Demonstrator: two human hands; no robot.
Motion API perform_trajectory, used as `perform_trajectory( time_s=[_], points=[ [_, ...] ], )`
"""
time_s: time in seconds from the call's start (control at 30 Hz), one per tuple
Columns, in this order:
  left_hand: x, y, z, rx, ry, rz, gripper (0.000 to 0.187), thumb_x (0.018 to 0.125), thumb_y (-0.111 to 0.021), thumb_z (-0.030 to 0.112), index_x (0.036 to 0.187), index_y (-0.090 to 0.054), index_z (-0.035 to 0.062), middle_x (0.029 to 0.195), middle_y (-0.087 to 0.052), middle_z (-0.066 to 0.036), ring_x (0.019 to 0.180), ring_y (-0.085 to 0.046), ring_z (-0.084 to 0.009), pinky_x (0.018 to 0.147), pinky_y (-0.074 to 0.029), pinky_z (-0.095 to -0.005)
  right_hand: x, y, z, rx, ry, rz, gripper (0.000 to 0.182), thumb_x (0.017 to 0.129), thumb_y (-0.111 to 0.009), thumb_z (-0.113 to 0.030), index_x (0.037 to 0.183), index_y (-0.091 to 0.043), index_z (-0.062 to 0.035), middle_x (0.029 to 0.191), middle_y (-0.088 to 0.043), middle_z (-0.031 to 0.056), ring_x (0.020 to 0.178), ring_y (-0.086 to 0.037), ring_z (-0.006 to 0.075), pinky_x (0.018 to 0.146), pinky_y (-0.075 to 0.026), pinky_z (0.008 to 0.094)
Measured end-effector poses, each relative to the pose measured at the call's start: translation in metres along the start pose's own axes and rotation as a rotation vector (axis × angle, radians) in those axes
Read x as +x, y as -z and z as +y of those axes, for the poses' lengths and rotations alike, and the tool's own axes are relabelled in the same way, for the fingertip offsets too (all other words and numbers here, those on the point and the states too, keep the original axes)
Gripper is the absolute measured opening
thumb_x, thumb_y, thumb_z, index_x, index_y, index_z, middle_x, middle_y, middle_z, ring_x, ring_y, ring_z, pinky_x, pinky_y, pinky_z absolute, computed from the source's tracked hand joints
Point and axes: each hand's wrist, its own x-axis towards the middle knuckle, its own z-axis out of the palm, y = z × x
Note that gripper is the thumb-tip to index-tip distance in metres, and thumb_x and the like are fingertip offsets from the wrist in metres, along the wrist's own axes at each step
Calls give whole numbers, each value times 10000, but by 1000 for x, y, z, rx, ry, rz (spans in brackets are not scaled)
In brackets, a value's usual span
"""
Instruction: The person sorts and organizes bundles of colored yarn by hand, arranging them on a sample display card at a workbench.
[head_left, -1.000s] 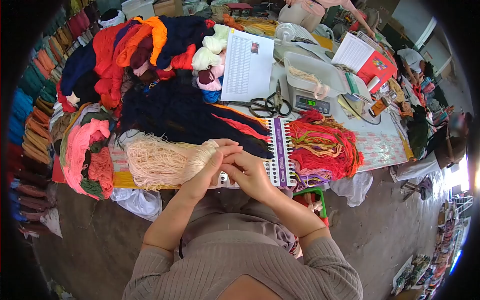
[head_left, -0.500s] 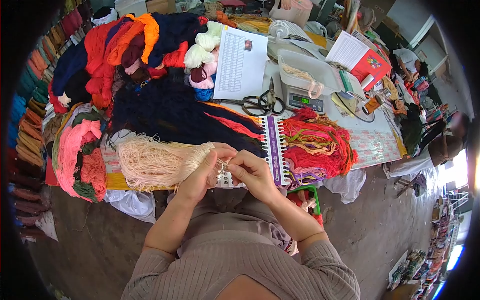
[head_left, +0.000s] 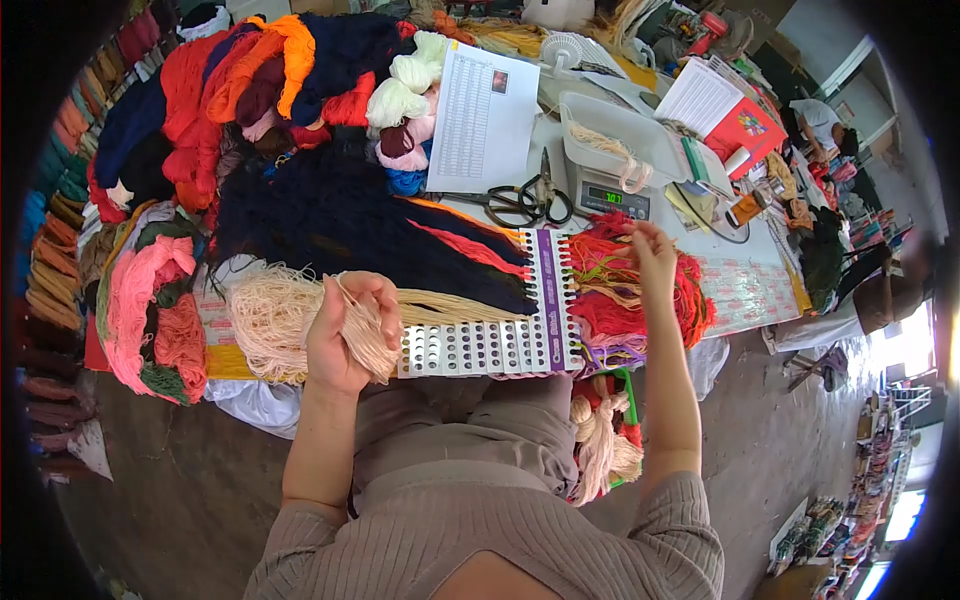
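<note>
My left hand (head_left: 345, 335) is closed around a bundle of cream embroidery thread (head_left: 368, 340), whose loose ends (head_left: 265, 325) spread over the table to its left. Cream strands (head_left: 460, 306) stretch from beside this hand toward the white and purple thread card (head_left: 545, 290). Rows of holes show in the white strips (head_left: 470, 348) below them. My right hand (head_left: 652, 258) is raised above the red and mixed threads (head_left: 640, 310) right of the card, fingertips pinched together; what they hold is too small to make out. Dark navy threads (head_left: 350, 230) lie beyond my left hand.
Black scissors (head_left: 515, 205) and a digital scale (head_left: 615, 200) carrying a clear plastic tub (head_left: 615, 140) are behind the card. A printed sheet (head_left: 480, 125) leans by piled skeins (head_left: 270, 80). Below the table edge sits a green basket (head_left: 630, 400). Another person (head_left: 820, 130) is at far right.
My hands have separated: the right moved right and away over the red threads, the left shifted left with the cream bundle. Cream strands now show stretched toward the card, and the white strips are uncovered.
</note>
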Motion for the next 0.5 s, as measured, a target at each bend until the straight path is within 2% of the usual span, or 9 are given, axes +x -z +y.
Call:
perform_trajectory(
  time_s=[0.03, 0.13, 0.27, 0.33, 0.37, 0.43, 0.47, 0.5],
  points=[
    [1, 1, -1, 6, -16, -6, 478, 971, -321, 426, 1023, -573, 24, 891, -557, -115, 681, -570, -177, 606, -506, -304, 13, 10, -2, -13, -57, 13, 308, 903, -516, -121, 1177, -460, 6, 1121, -604, 116, 677, -650, 147, 526, -451, 206],
    [4, -2, -9, 64, -23, 39, 483, 970, -317, 433, 991, -562, 18, 872, -537, -107, 689, -561, -177, 639, -509, -315, 60, 17, 22, -124, 12, -40, 392, 874, -522, -102, 1213, -377, 31, 1247, -518, 169, 657, -655, 164, 558, -478, 229],
    [2, -7, -7, 137, -16, 35, 486, 969, -314, 437, 985, -552, 13, 877, -535, -105, 704, -555, -178, 663, -510, -328, 113, -6, 52, -259, 95, -50, 431, 846, -557, -102, 1218, -372, 10, 1263, -505, 179, 623, -655, 176, 537, -482, 239],
    [0, -10, -3, 132, -23, 33, 491, 969, -311, 440, 994, -550, 11, 879, -535, -105, 714, -556, -180, 668, -509, -329, 130, -19, 62, -245, -9, -39, 484, 821, -583, -96, 1236, -347, -14, 1273, -492, 178, 606, -657, 195, 495, -475, 257],
    [-1, -11, 0, 118, -25, 29, 497, 968, -309, 444, 1002, -548, 10, 881, -536, -105, 724, -558, -183, 673, -509, -330, 136, -27, 73, -242, -28, 32, 384, 821, -596, -123, 1161, -451, -16, 1079, -598, 154, 555, -631, 164, 461, -458, 274],
    [-1, -10, 6, 139, -43, 47, 502, 965, -315, 450, 1035, -539, 7, 922, -552, -112, 758, -559, -186, 706, -504, -342, 138, -37, 83, -352, -57, -20, 230, 838, -591, -178, 988, -572, -5, 777, -625, 100, 494, -580, 139, 450, -437, 281],
    [0, -10, 8, 133, -50, 67, 500, 964, -320, 449, 1049, -537, 7, 943, -558, -114, 772, -558, -186, 720, -501, -348, 112, -54, 59, -400, -14, -82, 238, 867, -553, -229, 850, -630, -5, 583, -560, 50, 468, -536, 126, 444, -415, 285],
    [2, -7, 11, 69, -44, -7, 502, 963, -328, 444, 1088, -531, 3, 1035, -569, -129, 864, -579, -209, 798, -497, -387, 70, -79, 23, -379, 27, -193, 260, 889, -515, -238, 889, -647, -14, 591, -561, 40, 504, -544, 121, 448, -406, 288]
  ],
)
